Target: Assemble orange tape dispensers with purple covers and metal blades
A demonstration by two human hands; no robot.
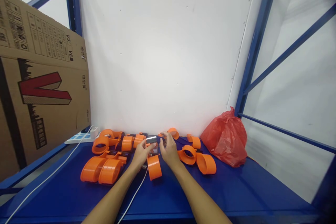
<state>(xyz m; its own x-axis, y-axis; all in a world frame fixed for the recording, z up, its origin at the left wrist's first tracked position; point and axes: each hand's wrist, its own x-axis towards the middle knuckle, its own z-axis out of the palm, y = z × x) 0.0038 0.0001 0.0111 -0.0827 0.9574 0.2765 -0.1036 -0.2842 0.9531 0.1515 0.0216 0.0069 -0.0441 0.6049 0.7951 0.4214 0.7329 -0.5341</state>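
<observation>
My left hand is closed around a small, shiny dark-and-silver piece whose exact kind I cannot make out. At the right end of this piece, the fingers of my right hand are pinched together, and what they grip is mostly hidden. Just below both hands is an orange plastic ring, which looks like a tape dispenser's body. Whether it is joined to the held piece is unclear. Several similar orange rings with dark ends lie at the left, among them a front one. More, including an orange ring, lie at the right.
A blue tabletop stretches beneath my arms. To the left stands a large cardboard box, near a white power strip with a white cable. A red plastic bag sits at the right, against the white wall.
</observation>
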